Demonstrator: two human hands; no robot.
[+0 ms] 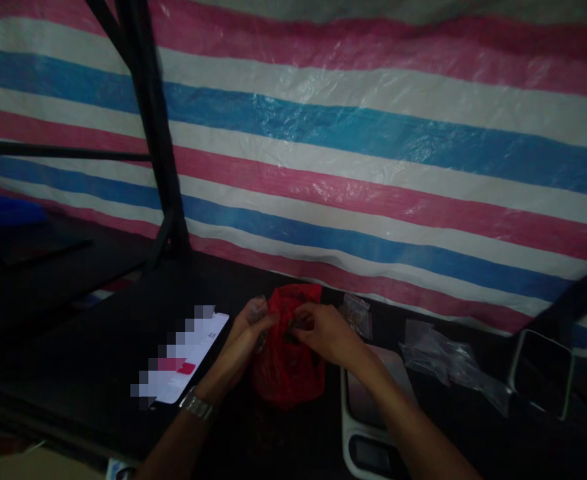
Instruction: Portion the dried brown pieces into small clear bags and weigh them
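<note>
A red plastic bag stands with its mouth open on the dark table in front of me. At its left side, my left hand is closed around a small clear plastic bag, whose contents I cannot make out. The fingers of my right hand are pinched together over the red bag's mouth; something small and dark shows at the fingertips, too dim to name. Just behind the right hand lies a clear zip bag with small brownish pieces in it.
A digital scale sits under my right forearm. Farther right are crumpled clear plastic bags and a phone-like dark-screened device. On the left lies a white printed card, partly blurred. A black metal frame stands before striped sheeting.
</note>
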